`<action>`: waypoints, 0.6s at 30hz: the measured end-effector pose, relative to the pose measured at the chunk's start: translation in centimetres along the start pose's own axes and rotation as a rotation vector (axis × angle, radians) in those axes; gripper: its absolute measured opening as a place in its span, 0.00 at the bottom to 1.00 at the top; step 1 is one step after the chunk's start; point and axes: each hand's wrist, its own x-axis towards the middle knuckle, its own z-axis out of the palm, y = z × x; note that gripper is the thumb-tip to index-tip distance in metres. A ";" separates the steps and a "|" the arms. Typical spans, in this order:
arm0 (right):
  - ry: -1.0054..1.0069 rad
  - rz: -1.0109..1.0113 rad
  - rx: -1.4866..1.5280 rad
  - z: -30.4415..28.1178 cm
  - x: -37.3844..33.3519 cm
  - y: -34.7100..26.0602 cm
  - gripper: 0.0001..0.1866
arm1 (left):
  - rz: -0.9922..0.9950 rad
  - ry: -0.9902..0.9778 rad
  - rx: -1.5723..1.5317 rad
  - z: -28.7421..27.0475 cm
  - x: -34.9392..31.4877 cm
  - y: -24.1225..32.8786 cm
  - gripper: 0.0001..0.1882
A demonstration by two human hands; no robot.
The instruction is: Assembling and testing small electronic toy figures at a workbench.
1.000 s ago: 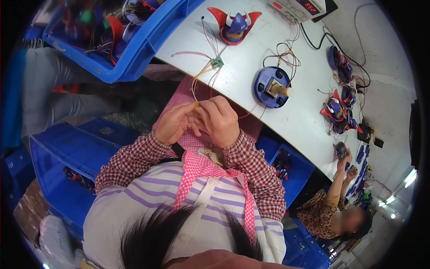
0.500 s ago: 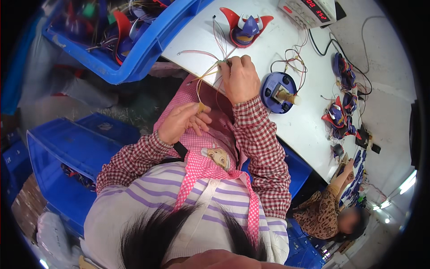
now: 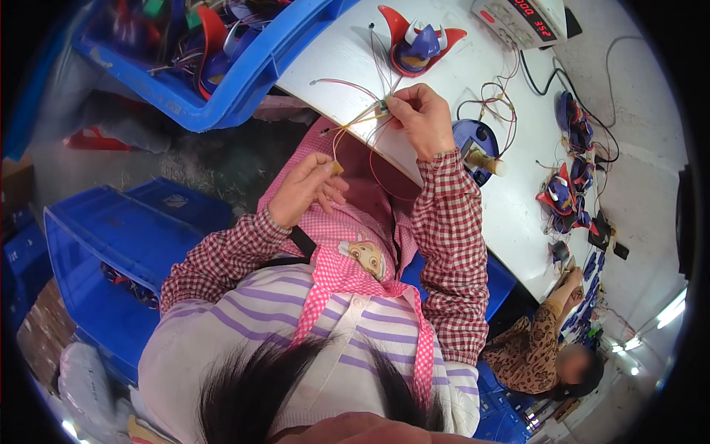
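Observation:
Over the near table edge, my right hand (image 3: 425, 118) pinches a small green circuit board (image 3: 384, 106) between thumb and fingertips. Several thin wires (image 3: 344, 81) fan out from the board, red, yellow and dark. Lower and to the left, my left hand (image 3: 303, 191) is closed on a small yellowish piece (image 3: 337, 169) at the end of wires from that board; its other fingers are loosely curled. Beyond my right hand stands a purple horned toy head (image 3: 421, 50) with a red collar. Partly behind my right wrist lies a round purple base (image 3: 473, 133) with a tape-wrapped part.
A blue crate (image 3: 214, 115) of similar toy parts stands at upper left. A power supply (image 3: 518, 21) with red digits sits at the table's far side. More toy heads (image 3: 562, 189) line the right. Another person (image 3: 532, 355) works at lower right. An open blue bin (image 3: 103, 251) stands at left.
My right hand has shifted right and turned, now gripping the circuit board by its fingertips. A red wire loop hangs below it. My left hand keeps the yellowish piece, almost in place.

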 end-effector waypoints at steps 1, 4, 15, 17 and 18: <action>-0.011 0.002 -0.007 -0.1 0.0 0.1 0.10 | 0.033 -0.009 0.009 -0.2 0.1 -0.3 0.19; -0.022 -0.006 -0.021 -0.4 -0.1 0.2 0.10 | -0.020 -0.027 0.008 -1.3 0.9 -0.9 0.16; -0.051 -0.004 0.031 -0.4 -0.1 0.5 0.09 | 0.380 -0.026 0.305 -5.1 8.5 -4.0 0.26; -0.053 -0.004 0.032 -0.4 -0.1 0.4 0.09 | 0.266 -0.183 0.198 -5.4 8.9 -4.1 0.25; -0.041 -0.009 0.044 -0.4 -0.1 0.4 0.09 | 0.220 -0.230 0.206 -5.3 8.7 -4.0 0.24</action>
